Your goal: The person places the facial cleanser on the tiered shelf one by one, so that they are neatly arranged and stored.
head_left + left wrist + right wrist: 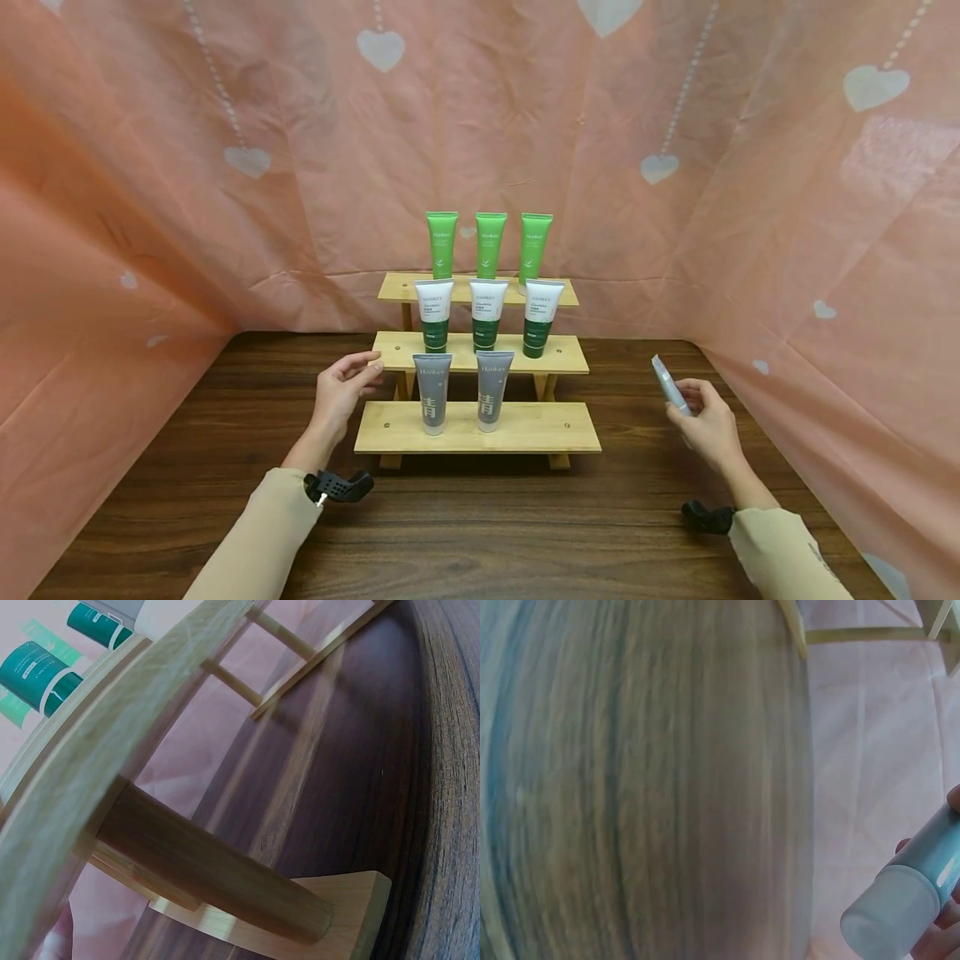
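Note:
My right hand [708,421] grips a grey squeeze tube [670,385], held tilted above the table to the right of the stand. Its pale cap [889,919] shows in the right wrist view, with fingers around the body. My left hand [345,392] is beside the left end of the wooden three-step display stand [555,429], fingers near the middle step; whether they touch it I cannot tell. Two grey tubes, a left one [432,387] and a right one [492,387], stand caps down on the lowest step, left and centre.
Three white-and-green tubes [486,312] stand on the middle step and three bright green tubes [489,243] on the top step. Beneath the stand lies a dark wooden table [480,525]. Pink cloth [465,125] with white hearts hangs behind and at both sides.

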Tool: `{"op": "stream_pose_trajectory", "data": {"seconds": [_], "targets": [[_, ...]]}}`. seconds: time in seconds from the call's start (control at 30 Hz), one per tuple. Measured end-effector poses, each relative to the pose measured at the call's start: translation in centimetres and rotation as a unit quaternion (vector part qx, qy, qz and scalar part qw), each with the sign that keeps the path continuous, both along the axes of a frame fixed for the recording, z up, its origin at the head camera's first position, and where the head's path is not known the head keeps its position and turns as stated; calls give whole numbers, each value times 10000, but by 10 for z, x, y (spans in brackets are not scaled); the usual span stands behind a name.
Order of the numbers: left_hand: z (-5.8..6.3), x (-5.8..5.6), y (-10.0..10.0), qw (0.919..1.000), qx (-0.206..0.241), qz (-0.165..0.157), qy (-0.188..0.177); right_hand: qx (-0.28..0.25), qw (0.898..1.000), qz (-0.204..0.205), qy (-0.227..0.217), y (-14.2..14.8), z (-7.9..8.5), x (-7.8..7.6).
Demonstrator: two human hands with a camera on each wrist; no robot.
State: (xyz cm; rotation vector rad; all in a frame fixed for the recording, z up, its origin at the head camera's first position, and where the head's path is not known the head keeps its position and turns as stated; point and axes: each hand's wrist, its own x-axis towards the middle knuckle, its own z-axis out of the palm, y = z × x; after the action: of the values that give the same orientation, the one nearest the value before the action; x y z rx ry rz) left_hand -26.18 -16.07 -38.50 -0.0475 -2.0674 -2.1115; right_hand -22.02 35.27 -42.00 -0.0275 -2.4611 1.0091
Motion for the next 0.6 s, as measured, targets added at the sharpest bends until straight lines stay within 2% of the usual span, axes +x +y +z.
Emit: {"op": "stream_pose_trajectory", "data": {"seconds": [0.27,0.47,0.6], "targets": [[-1,-1,0,10000,-8,9,17,-373,9977,422,376,-16,10,4],[-1,0,0,10000,-43,17,8,-786,9912,798,706,-29,23,7],[-1,0,0,10000,-59,25,21,-1021,9887,851,688,-34,29,9]]}}
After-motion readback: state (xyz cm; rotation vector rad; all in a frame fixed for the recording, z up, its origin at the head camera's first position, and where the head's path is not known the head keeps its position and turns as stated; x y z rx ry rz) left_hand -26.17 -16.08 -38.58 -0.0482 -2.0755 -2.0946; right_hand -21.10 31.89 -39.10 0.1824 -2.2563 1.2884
